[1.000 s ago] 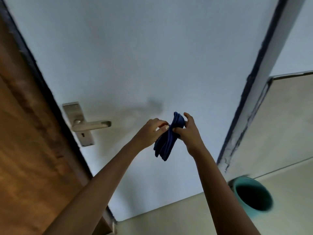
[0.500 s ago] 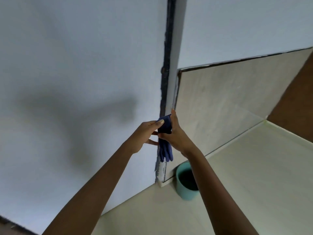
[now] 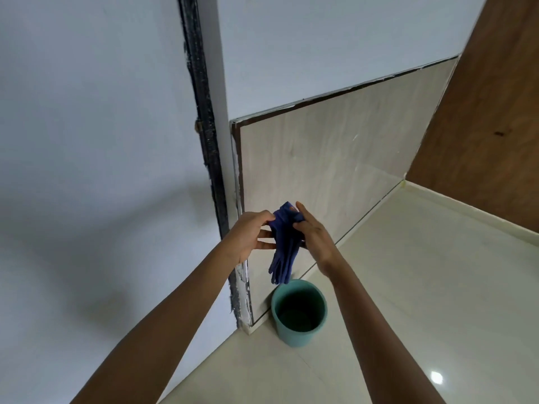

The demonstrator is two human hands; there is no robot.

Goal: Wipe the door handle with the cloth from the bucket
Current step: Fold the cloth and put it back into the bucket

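Left hand (image 3: 250, 233) and right hand (image 3: 313, 234) both pinch the blue cloth (image 3: 284, 246) above the bucket (image 3: 299, 312), probably to drop it in.

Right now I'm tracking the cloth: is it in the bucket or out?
Out. The blue cloth hangs bunched between the left hand and right hand, above the teal bucket.

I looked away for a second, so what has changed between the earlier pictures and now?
The view swung right, away from the door handle, which is now out of sight. The hands carried the blue cloth along, so it now hangs just above the teal bucket on the floor. Unchanged: the left hand and right hand both still pinch the cloth's top.
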